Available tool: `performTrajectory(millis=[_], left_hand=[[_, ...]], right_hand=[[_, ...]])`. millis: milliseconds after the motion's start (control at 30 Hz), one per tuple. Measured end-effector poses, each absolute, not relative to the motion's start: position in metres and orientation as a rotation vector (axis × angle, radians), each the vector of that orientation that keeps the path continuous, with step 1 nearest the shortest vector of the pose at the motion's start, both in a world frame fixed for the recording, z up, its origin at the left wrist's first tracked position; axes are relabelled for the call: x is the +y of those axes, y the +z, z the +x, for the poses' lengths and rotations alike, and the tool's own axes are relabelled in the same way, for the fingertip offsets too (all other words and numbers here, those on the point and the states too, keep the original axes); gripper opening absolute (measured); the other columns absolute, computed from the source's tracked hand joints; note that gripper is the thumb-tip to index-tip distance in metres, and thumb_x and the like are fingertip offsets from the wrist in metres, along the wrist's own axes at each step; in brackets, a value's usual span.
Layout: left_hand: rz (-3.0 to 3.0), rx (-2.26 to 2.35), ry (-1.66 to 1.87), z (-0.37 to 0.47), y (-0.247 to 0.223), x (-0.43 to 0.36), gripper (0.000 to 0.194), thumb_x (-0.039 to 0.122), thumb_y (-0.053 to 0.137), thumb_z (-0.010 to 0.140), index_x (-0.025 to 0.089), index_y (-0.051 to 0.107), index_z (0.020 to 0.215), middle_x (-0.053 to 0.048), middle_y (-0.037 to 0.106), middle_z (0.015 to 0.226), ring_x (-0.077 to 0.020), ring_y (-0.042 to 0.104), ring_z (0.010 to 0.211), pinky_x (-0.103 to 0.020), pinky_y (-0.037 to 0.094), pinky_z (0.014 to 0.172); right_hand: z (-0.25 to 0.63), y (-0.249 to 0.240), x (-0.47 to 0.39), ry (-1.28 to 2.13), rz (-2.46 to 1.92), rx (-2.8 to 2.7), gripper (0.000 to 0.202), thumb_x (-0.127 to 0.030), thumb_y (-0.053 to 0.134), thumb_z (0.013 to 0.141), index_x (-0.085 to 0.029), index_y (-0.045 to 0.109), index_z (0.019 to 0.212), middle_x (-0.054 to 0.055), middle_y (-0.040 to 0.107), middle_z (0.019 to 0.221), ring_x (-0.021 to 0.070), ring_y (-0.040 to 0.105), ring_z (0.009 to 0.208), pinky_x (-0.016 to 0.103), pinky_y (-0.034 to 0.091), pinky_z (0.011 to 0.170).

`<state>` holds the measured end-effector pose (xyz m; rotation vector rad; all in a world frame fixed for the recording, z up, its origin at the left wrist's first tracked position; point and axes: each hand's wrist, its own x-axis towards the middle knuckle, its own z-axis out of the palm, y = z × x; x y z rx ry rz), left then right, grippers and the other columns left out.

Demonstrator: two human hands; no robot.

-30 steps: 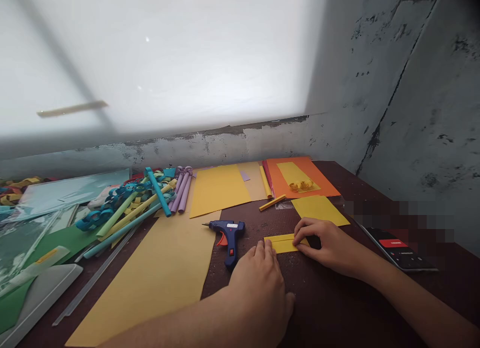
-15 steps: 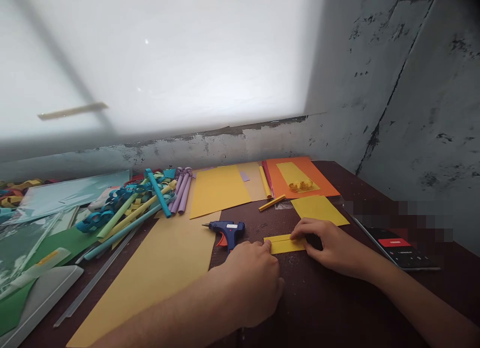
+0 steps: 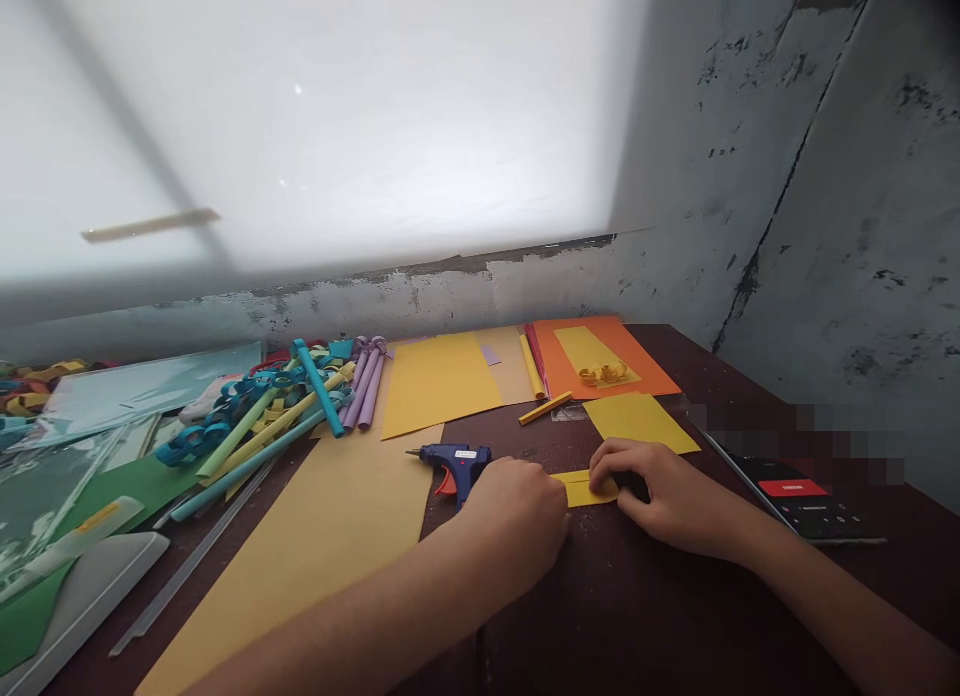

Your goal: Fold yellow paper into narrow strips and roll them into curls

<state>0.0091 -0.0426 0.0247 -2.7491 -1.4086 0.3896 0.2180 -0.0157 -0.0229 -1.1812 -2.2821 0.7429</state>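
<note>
A yellow strip of folded paper [image 3: 576, 490] lies on the dark table between my two hands, a crease line running along it. My left hand [image 3: 519, 516] is closed, its curled fingers at the strip's left end and covering it. At the other end my right hand [image 3: 651, 488] is closed too, with thumb and fingers bent down onto the paper. A blue glue gun [image 3: 459, 458] with an orange trigger lies just beyond my left hand, which partly hides its handle. Behind my right hand is a yellow paper sheet [image 3: 643, 422].
Rolled paper tubes [image 3: 366, 388] and blue paper chains [image 3: 199, 441] pile up at left. A tan sheet [image 3: 352, 526] lies under my left forearm. An orange sheet [image 3: 645, 366] holds yellow curls [image 3: 604, 374]. A phone [image 3: 810, 511] lies at right, below the peeling wall [image 3: 840, 306].
My left hand has moved slightly up and right along the yellow strip, covering its left end. The right hand has shifted slightly right and stays on the paper.
</note>
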Motion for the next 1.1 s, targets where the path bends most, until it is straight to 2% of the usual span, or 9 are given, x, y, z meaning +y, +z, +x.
performTrajectory(millis=[167, 433, 600, 833, 1100], left_hand=[[-2.782, -1.455, 0.231, 0.01, 0.016, -0.032, 0.025, 0.028, 0.056, 0.092, 0.014, 0.076, 0.087, -0.014, 0.075, 0.089, -0.0284, 0.073, 0.085, -0.036, 0.056, 0.076], [-2.805, -1.389, 0.233, 0.005, 0.008, -0.027, 0.026, 0.02, 0.053, 0.093, 0.016, 0.077, 0.082, -0.012, 0.073, 0.085, -0.0251, 0.072, 0.079, -0.033, 0.053, 0.07], [-2.789, -1.321, 0.332, 0.006, 0.012, -0.029, 0.025, 0.017, 0.055, 0.091, 0.015, 0.077, 0.08, -0.011, 0.073, 0.081, -0.0241, 0.071, 0.076, -0.032, 0.052, 0.068], [-2.806, -1.391, 0.255, 0.004, 0.015, -0.029, 0.026, 0.019, 0.054, 0.094, 0.017, 0.076, 0.081, -0.01, 0.072, 0.082, -0.0222, 0.071, 0.077, -0.03, 0.053, 0.069], [-2.794, -1.504, 0.153, 0.002, 0.012, -0.022, 0.028, 0.019, 0.048, 0.097, 0.015, 0.074, 0.085, -0.011, 0.073, 0.088, -0.0242, 0.072, 0.079, -0.03, 0.051, 0.066]], right_hand=[[0.218, -0.019, -0.017, 0.751, -1.207, -2.274, 0.026, -0.007, 0.053, 0.078, -0.023, 0.074, 0.081, 0.005, 0.073, 0.104, 0.0215, 0.068, 0.095, 0.033, 0.052, 0.087], [0.219, -0.019, -0.018, 0.753, -1.161, -2.297, 0.015, -0.014, 0.061, 0.082, -0.023, 0.073, 0.085, 0.005, 0.072, 0.104, 0.0212, 0.068, 0.094, 0.033, 0.053, 0.087], [0.22, -0.019, -0.017, 0.747, -1.167, -2.303, 0.016, -0.014, 0.06, 0.084, -0.024, 0.074, 0.085, 0.004, 0.072, 0.105, 0.0209, 0.068, 0.096, 0.033, 0.052, 0.088], [0.219, -0.017, -0.017, 0.759, -1.171, -2.293, 0.012, -0.021, 0.064, 0.085, -0.024, 0.076, 0.085, 0.005, 0.073, 0.105, 0.0221, 0.069, 0.094, 0.033, 0.052, 0.085], [0.217, -0.021, -0.014, 0.744, -1.2, -2.275, 0.016, -0.025, 0.058, 0.093, -0.023, 0.073, 0.088, 0.004, 0.074, 0.097, 0.0206, 0.068, 0.089, 0.033, 0.052, 0.084]])
